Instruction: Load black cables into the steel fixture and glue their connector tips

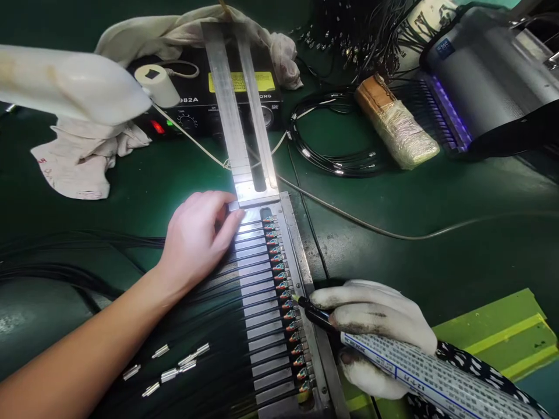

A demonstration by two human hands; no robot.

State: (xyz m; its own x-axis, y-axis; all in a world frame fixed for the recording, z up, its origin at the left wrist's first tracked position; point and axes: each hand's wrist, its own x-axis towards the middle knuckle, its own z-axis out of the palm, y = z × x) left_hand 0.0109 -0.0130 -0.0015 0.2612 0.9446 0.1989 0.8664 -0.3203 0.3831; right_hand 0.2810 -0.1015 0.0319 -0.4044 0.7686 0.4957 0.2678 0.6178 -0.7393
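Note:
My bare left hand (196, 233) pinches the left edge of a long metal fixture (293, 233) with thumb and forefinger, near its hinge. Across the fixture lies a row of black cables (257, 269), side by side, ending in small connectors with coloured wires (279, 266). In a white, smudged glove, my right hand (384, 314) grips a printed white tube (419, 372) with a black nozzle. The nozzle's pale yellow tip (296, 298) is at a connector midway along the row; whether they touch I cannot tell. Beyond the hinge, the slotted metal lid (225, 110) is swung open.
Loose metal sleeves (177, 369) lie at lower left. Behind stand a black control box (201, 116) and a white lamp arm (74, 84). Coiled cables (336, 166), a wrapped block (402, 131) and a machine with purple light (493, 81) sit right. A cord (371, 224) crosses the table.

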